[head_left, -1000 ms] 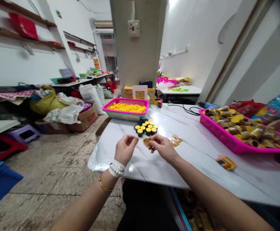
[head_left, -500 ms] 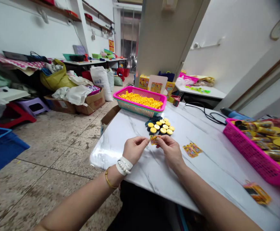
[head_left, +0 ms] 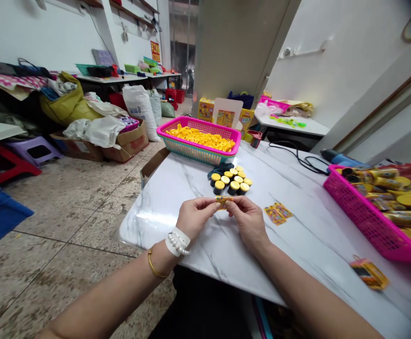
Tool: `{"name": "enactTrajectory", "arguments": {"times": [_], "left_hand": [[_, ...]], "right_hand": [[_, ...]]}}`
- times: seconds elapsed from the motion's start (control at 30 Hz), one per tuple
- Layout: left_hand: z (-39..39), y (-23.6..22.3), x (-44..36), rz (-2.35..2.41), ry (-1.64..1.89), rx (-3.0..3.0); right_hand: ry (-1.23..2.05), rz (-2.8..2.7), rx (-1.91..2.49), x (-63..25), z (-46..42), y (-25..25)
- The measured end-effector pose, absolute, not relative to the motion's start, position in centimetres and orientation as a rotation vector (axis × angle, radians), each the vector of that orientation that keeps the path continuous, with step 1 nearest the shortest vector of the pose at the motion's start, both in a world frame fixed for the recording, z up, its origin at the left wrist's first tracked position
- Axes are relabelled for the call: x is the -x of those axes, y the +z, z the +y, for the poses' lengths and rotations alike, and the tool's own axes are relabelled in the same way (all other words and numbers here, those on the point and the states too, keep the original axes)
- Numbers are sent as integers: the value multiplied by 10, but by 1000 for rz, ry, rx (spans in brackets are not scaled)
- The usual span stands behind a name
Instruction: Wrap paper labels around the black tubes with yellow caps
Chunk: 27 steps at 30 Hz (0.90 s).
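Note:
Between my hands is a small printed yellow label [head_left: 223,200], held low over the white marbled table [head_left: 205,249]. My left hand [head_left: 195,217] pinches its left side with thumb and fingertips. On its right side, the fingers of my right hand [head_left: 250,222] are closed too, so much of the label is covered. Just beyond my fingers stand several small black jars with yellow lids [head_left: 233,187], grouped beside a dark cloth-like bundle [head_left: 222,168]. More flat printed labels [head_left: 278,213] lie to the right of my right hand.
A pink basket of yellow plastic pieces [head_left: 200,138] sits at the table's far left. Another pink basket [head_left: 371,221], full of wrapped yellow jars, is at right. A yellow framed item [head_left: 370,274] lies near it. A black cable [head_left: 304,162] crosses the back; yellow boxes [head_left: 205,109] stand behind.
My left fingers now grip the label's left side, where before they only met its edge. More of the label is covered by my fingers. The view has shifted slightly.

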<state>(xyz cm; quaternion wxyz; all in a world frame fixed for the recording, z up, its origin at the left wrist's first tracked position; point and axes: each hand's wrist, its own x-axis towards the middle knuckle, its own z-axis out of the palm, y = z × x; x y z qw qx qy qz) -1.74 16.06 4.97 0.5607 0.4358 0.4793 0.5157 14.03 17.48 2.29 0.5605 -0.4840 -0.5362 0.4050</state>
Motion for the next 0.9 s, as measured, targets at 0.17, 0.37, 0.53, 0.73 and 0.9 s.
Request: {"name": "enactTrajectory", "arguments": {"times": [0.17,0.37,0.53,0.73,0.9], "left_hand": [[164,52,17,1136,1216,-965],[177,53,19,1077,990,-868],[196,72,9,1098,994,-921],[215,81,-16,897,990,-856],[217,53,-18,899,947,-775]], "right_hand": [[852,-1371,1177,-134,171,21],[624,-1591,1289,-142,179,26],[201,-1709,1501,-175,202,43],[-33,-1868,1687,-178,210,40],[-15,-1905,1681,-176,208,38]]}}
